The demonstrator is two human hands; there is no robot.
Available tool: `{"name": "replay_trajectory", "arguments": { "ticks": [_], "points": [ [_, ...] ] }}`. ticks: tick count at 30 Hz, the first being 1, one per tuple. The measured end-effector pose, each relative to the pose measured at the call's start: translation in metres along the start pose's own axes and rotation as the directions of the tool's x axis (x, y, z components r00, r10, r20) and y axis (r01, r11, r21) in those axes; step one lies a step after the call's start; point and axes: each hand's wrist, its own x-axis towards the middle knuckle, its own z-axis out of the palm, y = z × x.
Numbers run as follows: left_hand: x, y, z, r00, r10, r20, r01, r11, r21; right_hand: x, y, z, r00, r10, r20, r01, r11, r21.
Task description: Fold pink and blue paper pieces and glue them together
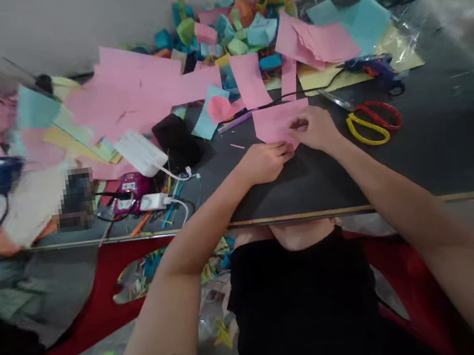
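Fingers (282, 150) of left hand (262, 164) and right hand (319, 126): pinching pink paper (271, 121), over bench (448, 134), left of scissors (370, 137). Risk: crooked crease or tear, should the hands pull unevenly.

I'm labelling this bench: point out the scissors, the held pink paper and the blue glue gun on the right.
Scissors (359, 108), head view: base of red handle.
Held pink paper (271, 122), head view: upper left part.
Blue glue gun (378, 62), head view: the body.
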Motion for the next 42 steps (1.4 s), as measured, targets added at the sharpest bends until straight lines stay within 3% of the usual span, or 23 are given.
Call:
{"name": "replay_trajectory", "arguments": {
  "ticks": [13, 19, 27, 33, 38, 42],
  "points": [
    [-0.003, 0.001, 0.006, 0.995, -0.097, -0.019, 0.095, 0.992, -0.082, 0.002, 0.009, 0.010, 0.999, 0.034, -0.023, -0.032, 0.997, 0.068],
    [-0.003, 0.003, 0.007, 0.978, -0.207, -0.024, 0.204, 0.975, -0.091, 0.004, 0.014, 0.011, 0.999, 0.028, -0.020, -0.027, 0.998, 0.048],
    [0.001, 0.006, 0.009, 0.992, -0.090, -0.085, 0.093, 0.995, 0.036, 0.005, 0.019, 0.014, 0.999, 0.005, -0.043, -0.004, 1.000, 0.014],
    [0.000, 0.006, 0.014, 0.997, -0.034, -0.067, 0.037, 0.999, 0.040, 0.007, 0.028, 0.017, 0.997, -0.064, -0.050, 0.061, 0.996, -0.063],
    [0.000, 0.006, 0.017, 0.999, -0.051, -0.014, 0.051, 0.998, 0.019, 0.008, 0.031, 0.012, 0.997, -0.069, -0.035, 0.065, 0.993, -0.103],
    [0.001, 0.008, 0.018, 0.995, -0.099, 0.006, 0.099, 0.995, -0.031, 0.005, 0.034, -0.001, 0.987, -0.156, 0.048, 0.161, 0.982, -0.102]
  ]
}}
